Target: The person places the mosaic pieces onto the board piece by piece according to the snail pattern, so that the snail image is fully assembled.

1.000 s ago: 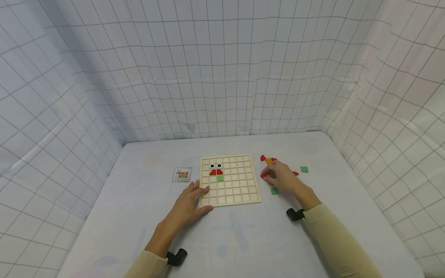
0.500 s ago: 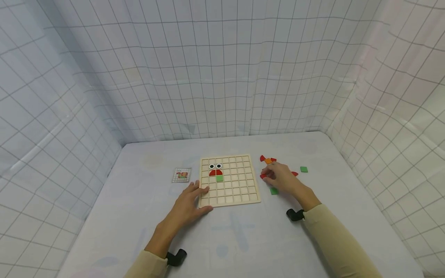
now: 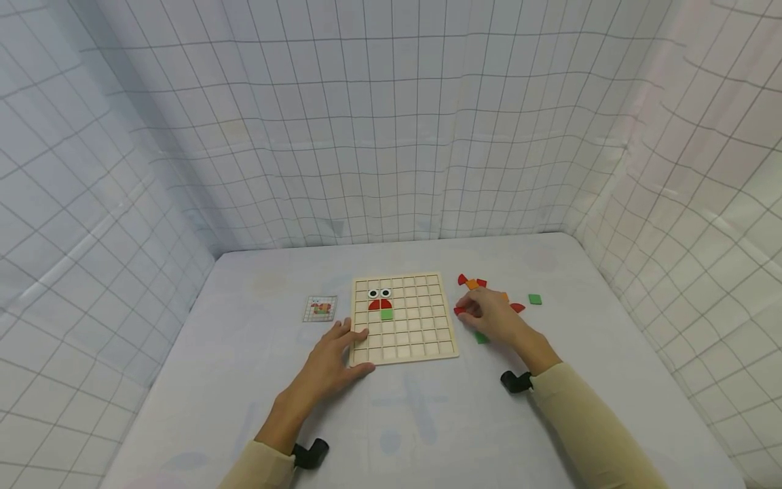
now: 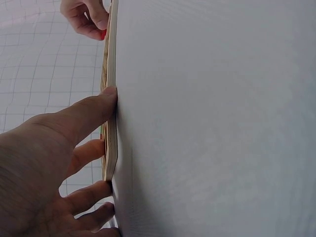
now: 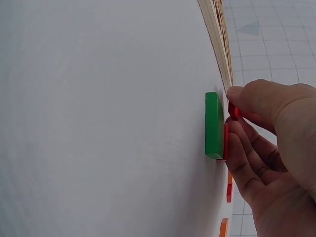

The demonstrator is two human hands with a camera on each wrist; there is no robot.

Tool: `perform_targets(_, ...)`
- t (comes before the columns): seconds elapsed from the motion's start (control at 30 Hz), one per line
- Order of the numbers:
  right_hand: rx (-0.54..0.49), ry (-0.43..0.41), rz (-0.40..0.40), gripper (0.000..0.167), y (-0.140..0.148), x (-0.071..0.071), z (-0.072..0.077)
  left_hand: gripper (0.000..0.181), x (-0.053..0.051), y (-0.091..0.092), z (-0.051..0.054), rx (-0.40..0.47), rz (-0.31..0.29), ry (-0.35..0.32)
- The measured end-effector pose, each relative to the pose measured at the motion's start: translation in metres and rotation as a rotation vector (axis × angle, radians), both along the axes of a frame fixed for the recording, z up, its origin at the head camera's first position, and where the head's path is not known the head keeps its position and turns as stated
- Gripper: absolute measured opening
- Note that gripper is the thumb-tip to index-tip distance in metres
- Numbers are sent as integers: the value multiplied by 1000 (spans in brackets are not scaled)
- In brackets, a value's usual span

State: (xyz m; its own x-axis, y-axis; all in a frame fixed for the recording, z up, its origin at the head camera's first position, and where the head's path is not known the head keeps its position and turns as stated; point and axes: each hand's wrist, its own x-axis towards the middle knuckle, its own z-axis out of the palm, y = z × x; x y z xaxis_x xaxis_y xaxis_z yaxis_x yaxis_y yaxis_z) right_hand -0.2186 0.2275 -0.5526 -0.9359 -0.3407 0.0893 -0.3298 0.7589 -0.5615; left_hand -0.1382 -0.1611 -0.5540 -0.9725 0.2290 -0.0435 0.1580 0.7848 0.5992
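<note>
My left hand [image 3: 326,363] steadies the near left corner of a wooden grid board [image 3: 418,336]. Its thumb lies against the front edge, one finger is on top and the others are at the left side. Near the board's top left, two eye tiles [image 3: 379,293] sit above two red quarter-round tiles [image 3: 380,305], with a green square tile [image 3: 387,314] below. Right of the board, my right hand [image 3: 493,316] pinches a red tile [image 5: 233,110] between thumb and fingers, raised at the board's edge. Its exact shape is partly hidden. A thick green tile [image 5: 214,126] lies beneath that hand.
Left of the board lies a small picture card [image 3: 320,308] with a gridded coloured figure. Around the right hand are loose tiles: a red fan-shaped one [image 3: 461,279], an orange one [image 3: 472,284], another red one [image 3: 517,308] and a green square [image 3: 535,299]. Grid-patterned curtains surround the table.
My right hand has shifted slightly left toward the board with the red tile, uncovering an orange tile behind it. The left hand stays in place.
</note>
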Motion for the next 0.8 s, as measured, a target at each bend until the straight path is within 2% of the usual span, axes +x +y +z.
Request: perform_targets(0.8,-22,21,5,20,-19,6,9,74,-2,-1,-3,12,0,-1)
